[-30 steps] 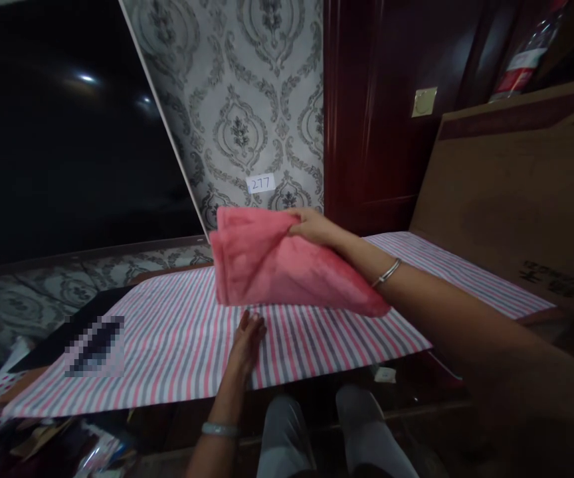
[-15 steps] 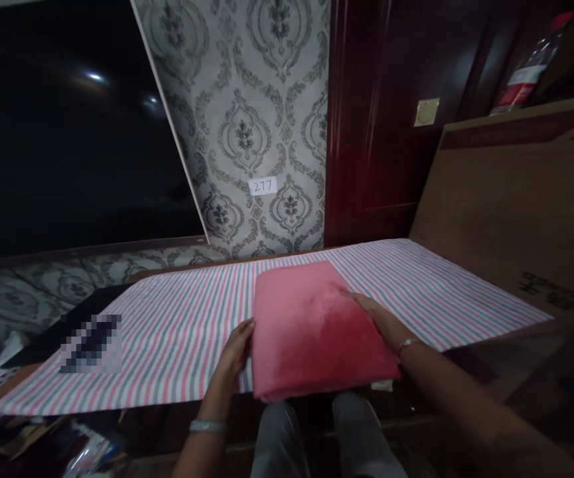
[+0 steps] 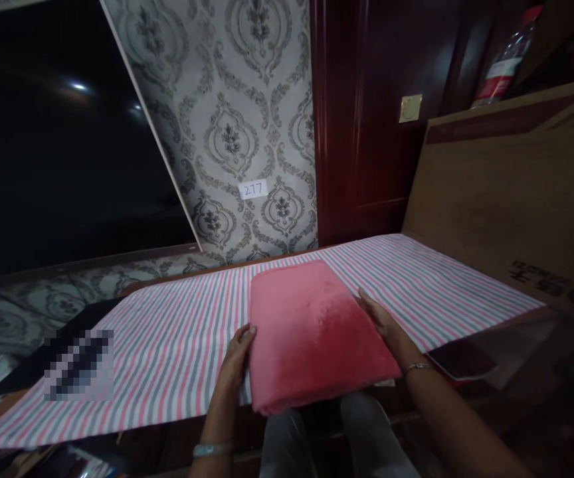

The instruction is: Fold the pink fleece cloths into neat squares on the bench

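A folded pink plush blanket [image 3: 311,332] lies on the striped cloth [image 3: 177,345], its near edge reaching the table's front edge. My left hand [image 3: 237,352] holds its left side, with the thumb on the edge and the other fingers partly hidden. Along the right side, my right hand [image 3: 381,322] rests against the blanket with its fingers curved at the edge; some of them are hidden. The blanket sits between both hands, and its folded layers show as a rounded front edge.
A big dark screen [image 3: 68,146] stands at the back left. To the right is a large cardboard box [image 3: 506,192], with a red-capped bottle [image 3: 503,66] behind its top edge. A paper marked 277 [image 3: 253,189] is on the patterned wall. Part of the cloth at left is pixelated.
My right hand has slid from the blanket's top to its right edge. My left hand stays at the left side, its thumb now on the edge. The view has shifted slightly.
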Tool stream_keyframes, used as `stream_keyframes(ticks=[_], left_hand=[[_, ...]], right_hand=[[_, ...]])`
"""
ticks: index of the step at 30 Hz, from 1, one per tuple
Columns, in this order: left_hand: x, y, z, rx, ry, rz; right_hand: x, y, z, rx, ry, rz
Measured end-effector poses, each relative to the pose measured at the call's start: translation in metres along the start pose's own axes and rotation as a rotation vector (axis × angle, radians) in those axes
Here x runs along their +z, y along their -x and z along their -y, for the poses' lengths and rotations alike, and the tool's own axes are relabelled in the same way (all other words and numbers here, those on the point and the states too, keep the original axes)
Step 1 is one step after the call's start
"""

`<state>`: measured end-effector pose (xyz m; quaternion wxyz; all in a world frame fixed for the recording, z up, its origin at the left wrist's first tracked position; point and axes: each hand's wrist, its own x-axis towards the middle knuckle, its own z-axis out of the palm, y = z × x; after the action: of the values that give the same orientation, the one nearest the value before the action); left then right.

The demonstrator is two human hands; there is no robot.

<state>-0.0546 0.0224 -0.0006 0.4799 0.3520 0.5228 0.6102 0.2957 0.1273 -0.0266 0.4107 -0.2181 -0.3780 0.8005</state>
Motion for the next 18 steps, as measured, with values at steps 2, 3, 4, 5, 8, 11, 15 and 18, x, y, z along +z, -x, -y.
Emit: stream_keyframes(ticks=[2, 3, 4, 5, 8, 11, 15, 18], left_hand=[[0.001, 0.005, -0.004, -0.005, -0.024, 0.003], [0.001, 0.007, -0.005, -0.001, -0.038, 0.005], [0.000, 0.008, -0.006, 0.008, -0.057, 0.001], [0.000, 0.008, -0.007, 0.010, -0.080, -0.003], [-0.003, 0.006, -0.006, -0.020, -0.151, -0.015], [-0.006, -0.004, -0.004, -0.112, -0.218, -0.003], [-0.014, -0.023, 0.005, -0.094, -0.362, -0.002], [-0.022, -0.033, 0.013, 0.015, -0.451, 0.037]], right_hand=[[0.001, 0.001, -0.002, -0.028, 0.014, 0.009], [0.002, 0.001, -0.003, -0.038, 0.015, 0.012], [0.004, 0.000, -0.003, -0.045, 0.011, 0.019], [0.006, 0.000, -0.003, -0.050, 0.004, 0.029], [0.010, -0.003, -0.001, -0.073, -0.016, 0.043], [0.012, -0.006, 0.002, -0.122, 0.009, -0.012], [0.010, -0.008, 0.004, -0.140, 0.035, -0.078], [0.006, -0.011, 0.003, -0.166, 0.001, -0.097]])
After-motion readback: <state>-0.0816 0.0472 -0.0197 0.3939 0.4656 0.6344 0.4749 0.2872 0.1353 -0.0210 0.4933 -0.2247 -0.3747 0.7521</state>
